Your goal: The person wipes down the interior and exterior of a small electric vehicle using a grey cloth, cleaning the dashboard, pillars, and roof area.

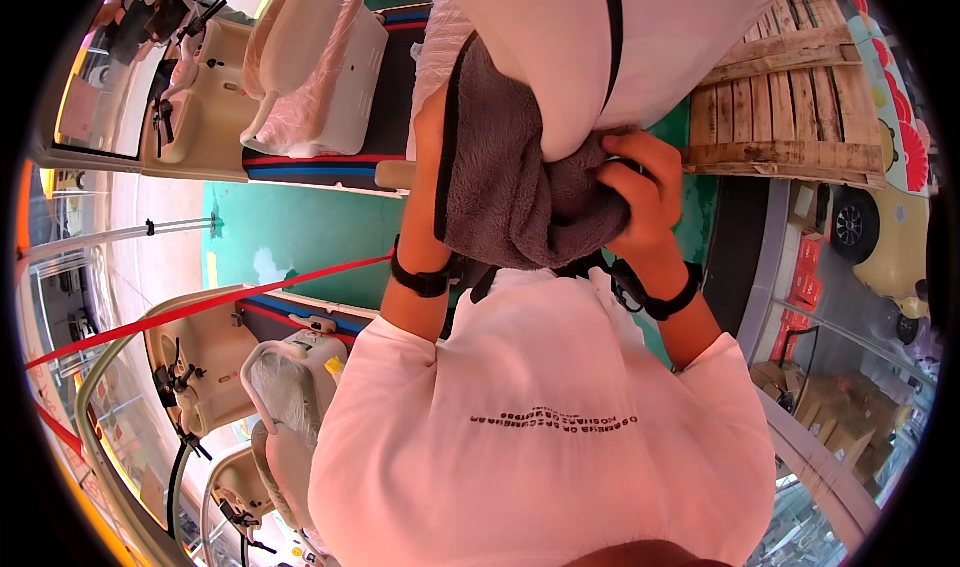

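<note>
A dark grey microfiber cloth (517,169) with a black edge band is bunched in front of my chest, against the pointed lower end of a glossy white curved panel (675,34) with a black strip. My right hand (645,180) grips the cloth's right side with bent fingers. At the cloth's left edge is my left hand (430,120), with its fingers hidden behind the cloth and the panel. Both wrists wear black bands.
Light-coloured small vehicles with plastic-wrapped seats (300,116) stand at left. A red strap (225,308) stretches across the left side. A wooden crate (787,109) stands at upper right, above red boxes (806,274) and cardboard boxes (840,424). The floor (330,214) is green.
</note>
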`<action>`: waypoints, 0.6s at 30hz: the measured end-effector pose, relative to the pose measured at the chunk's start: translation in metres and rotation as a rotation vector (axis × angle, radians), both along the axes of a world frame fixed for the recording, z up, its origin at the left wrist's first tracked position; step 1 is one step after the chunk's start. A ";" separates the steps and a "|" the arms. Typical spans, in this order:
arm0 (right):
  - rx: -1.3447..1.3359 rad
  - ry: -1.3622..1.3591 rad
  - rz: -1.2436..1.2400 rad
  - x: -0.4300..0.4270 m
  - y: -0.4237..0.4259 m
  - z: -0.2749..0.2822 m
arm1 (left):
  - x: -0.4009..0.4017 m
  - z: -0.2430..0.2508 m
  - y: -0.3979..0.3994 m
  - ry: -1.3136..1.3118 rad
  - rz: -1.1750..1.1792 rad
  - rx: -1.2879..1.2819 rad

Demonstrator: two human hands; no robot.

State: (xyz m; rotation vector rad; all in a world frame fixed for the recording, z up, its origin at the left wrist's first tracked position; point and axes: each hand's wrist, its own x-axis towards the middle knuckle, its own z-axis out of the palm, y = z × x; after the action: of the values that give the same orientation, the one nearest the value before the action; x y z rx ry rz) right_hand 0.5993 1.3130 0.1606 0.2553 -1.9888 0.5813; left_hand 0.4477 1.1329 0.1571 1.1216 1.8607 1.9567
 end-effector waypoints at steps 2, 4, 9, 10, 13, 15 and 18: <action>-0.014 0.032 0.023 -0.002 0.018 -0.042 | 0.018 0.006 0.014 -0.133 0.148 -0.056; 0.225 -0.027 0.026 0.002 0.043 -0.080 | 0.027 0.004 0.023 -0.068 0.096 0.038; 0.412 -0.031 -0.091 0.017 0.047 -0.123 | 0.030 -0.068 0.010 0.035 -0.110 -0.079; 0.407 -0.085 -0.080 0.020 0.047 -0.133 | 0.034 -0.088 0.006 0.046 -0.081 -0.156; 0.418 -0.235 -0.105 0.035 0.055 -0.158 | 0.052 -0.153 -0.013 0.207 0.177 -0.341; 0.431 -0.324 -0.190 0.046 0.055 -0.156 | 0.058 -0.158 -0.015 0.133 0.197 -0.406; 0.396 -0.364 -0.324 0.053 0.051 -0.131 | 0.077 -0.149 -0.017 0.057 0.222 -0.449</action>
State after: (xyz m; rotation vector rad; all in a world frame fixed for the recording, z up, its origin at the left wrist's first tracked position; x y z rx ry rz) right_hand 0.6523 1.3641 0.0294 0.0626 -2.4283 0.0186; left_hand 0.5243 1.1157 0.0077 0.8711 2.3822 1.4929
